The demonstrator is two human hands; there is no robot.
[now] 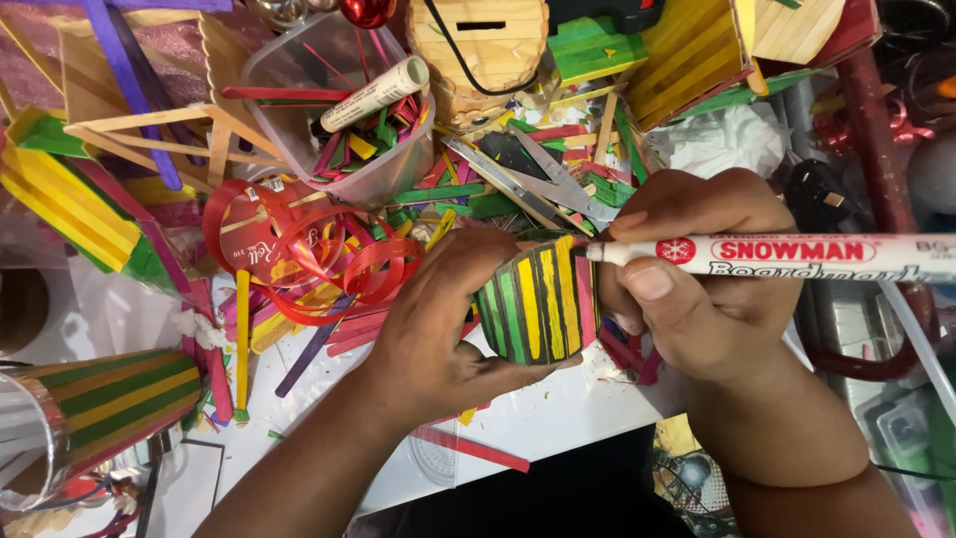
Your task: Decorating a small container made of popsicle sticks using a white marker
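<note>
My left hand (pixel 438 324) grips a small round holder (pixel 538 304) made of green, yellow and red craft sticks, tilted on its side near the middle of the head view. My right hand (pixel 697 279) holds a white marker pen (pixel 797 254) lying horizontally, its tip touching the holder's upper right edge. Both hands press close around the holder above a white table (pixel 558 418).
Grey scissors (pixel 538 179) lie just behind the holder. A clear plastic tub (pixel 398 169) of coloured sticks holds a white tube (pixel 373 95). Red ribbon (pixel 299 249) curls at left. A larger striped stick cylinder (pixel 110 403) lies at lower left; stick houses (pixel 697 50) crowd the back.
</note>
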